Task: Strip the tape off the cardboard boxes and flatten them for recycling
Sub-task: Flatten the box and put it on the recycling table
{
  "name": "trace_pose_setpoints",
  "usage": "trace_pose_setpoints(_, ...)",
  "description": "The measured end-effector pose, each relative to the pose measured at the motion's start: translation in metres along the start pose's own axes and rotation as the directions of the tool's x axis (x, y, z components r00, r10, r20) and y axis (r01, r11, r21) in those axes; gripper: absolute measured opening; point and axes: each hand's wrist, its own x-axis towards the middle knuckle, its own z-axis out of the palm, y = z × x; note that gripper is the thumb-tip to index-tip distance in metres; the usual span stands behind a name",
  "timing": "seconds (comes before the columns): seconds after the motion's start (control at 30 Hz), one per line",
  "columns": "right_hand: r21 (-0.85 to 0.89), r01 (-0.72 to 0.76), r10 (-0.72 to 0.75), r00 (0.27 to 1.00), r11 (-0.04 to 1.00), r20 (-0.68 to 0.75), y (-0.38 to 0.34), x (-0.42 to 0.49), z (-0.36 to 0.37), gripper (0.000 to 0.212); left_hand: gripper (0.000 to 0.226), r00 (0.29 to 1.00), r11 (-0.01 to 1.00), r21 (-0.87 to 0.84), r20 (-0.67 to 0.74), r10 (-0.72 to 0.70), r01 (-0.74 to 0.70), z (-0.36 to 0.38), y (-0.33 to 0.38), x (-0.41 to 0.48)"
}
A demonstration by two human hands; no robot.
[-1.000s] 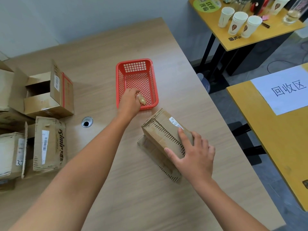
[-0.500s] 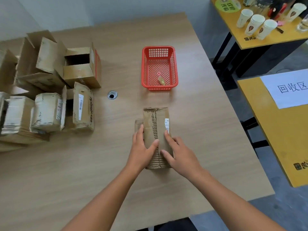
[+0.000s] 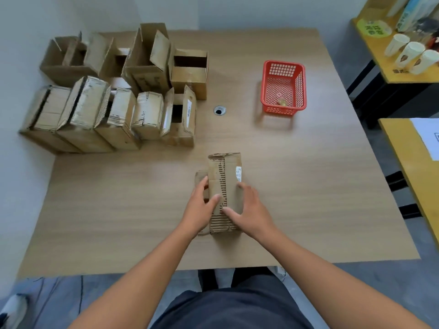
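Desk (image 3: 308,186) fills most of the frame. Upper left: the boxes (image 3: 114,91) still to do, flaps open, none flat yet, so lots left. Upper right of centre: red basket (image 3: 299,84) w/ a tape (image 3: 282,102) wad at its near end.

Centre, just below mid-frame: the box (image 3: 229,167) I'm on. It lies on the desk, long side pointing away from me, torn top showing flutes, label at its right edge. L hand (image 3: 202,205) grips the left side, fingers curled round the edge, thumb on top. R hand (image 3: 249,207) does the same on the right.

Change: 1 s ago L hand was at the basket dropping the tape, and R alone held the box, askew. Now the tape's binned, both hands are on and the box is squared to me. Stripping looks done here; flattening is prob. next. Vs 0.5 s ago: same grip, but more of the boxes in view.
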Motion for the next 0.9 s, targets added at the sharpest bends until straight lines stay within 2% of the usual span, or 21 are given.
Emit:
trace_pose_setpoints(0.07, 0.068, 0.002, 0.000, 1.000, 0.998, -0.021, -0.004, -0.007, 0.004, 0.078, 0.069, 0.999, 1.000, 0.014, -0.023, 0.029, -0.028, -0.005, -0.005, -0.008)
trace_pose_setpoints(0.17, 0.255, -0.031, 0.034, 0.999, 0.966, -0.005, -0.005, -0.018, -0.004, 0.067, 0.069, 0.998, 0.991, 0.120, -0.007, 0.057, -0.055, -0.010, -0.011, -0.012)
trace_pose_setpoints(0.27, 0.297, -0.030, 0.069, 0.990, 0.954, -0.119, 0.003, -0.030, -0.014, 0.062, 0.068, 0.997, 0.973, 0.217, 0.000, 0.080, -0.078, -0.008, -0.014, -0.014)
trace_pose_setpoints(0.33, 0.220, 0.003, 0.043, 0.978, 0.975, -0.202, 0.011, -0.035, -0.021, 0.057, 0.074, 0.993, 0.947, 0.304, -0.033, 0.114, -0.099, -0.004, -0.011, -0.015)
trace_pose_setpoints(0.43, -0.021, -0.004, 0.001, 0.994, 1.000, -0.110, 0.023, -0.039, -0.024, 0.051, 0.099, 0.992, 0.883, 0.463, -0.050, 0.116, -0.080, 0.001, -0.002, -0.017)
trace_pose_setpoints(0.5, -0.117, -0.022, 0.016, 0.998, 0.993, -0.056, 0.025, -0.042, -0.019, 0.052, 0.104, 0.995, 0.870, 0.488, -0.031, 0.094, -0.067, 0.005, 0.004, -0.019)
trace_pose_setpoints(0.63, -0.178, -0.096, 0.084, 0.994, 0.979, -0.077, 0.020, -0.043, -0.008, 0.058, 0.095, 0.998, 0.936, 0.347, 0.008, 0.062, -0.061, -0.004, 0.007, -0.019)
trace_pose_setpoints(0.7, -0.171, -0.137, 0.128, 0.990, 0.976, -0.059, 0.018, -0.043, -0.005, 0.062, 0.083, 0.994, 0.990, 0.135, 0.097, 0.039, -0.052, -0.022, 0.000, -0.018)
trace_pose_setpoints(0.77, -0.177, -0.156, 0.155, 0.988, 0.972, -0.018, 0.018, -0.044, -0.001, 0.067, 0.057, 0.974, 0.997, -0.082, 0.225, 0.018, 0.000, -0.043, -0.014, -0.017)
trace_pose_setpoints(0.83, -0.190, -0.178, 0.184, 0.983, 0.965, 0.014, 0.017, -0.046, 0.001, 0.074, 0.034, 0.953, 0.989, -0.141, 0.304, 0.001, 0.044, -0.059, -0.027, -0.017)
trace_pose_setpoints(0.9, -0.182, -0.205, 0.213, 0.977, 0.962, 0.024, 0.013, -0.046, 0.005, 0.081, 0.038, 0.958, 0.994, -0.104, 0.286, -0.003, 0.034, -0.065, -0.039, -0.018)
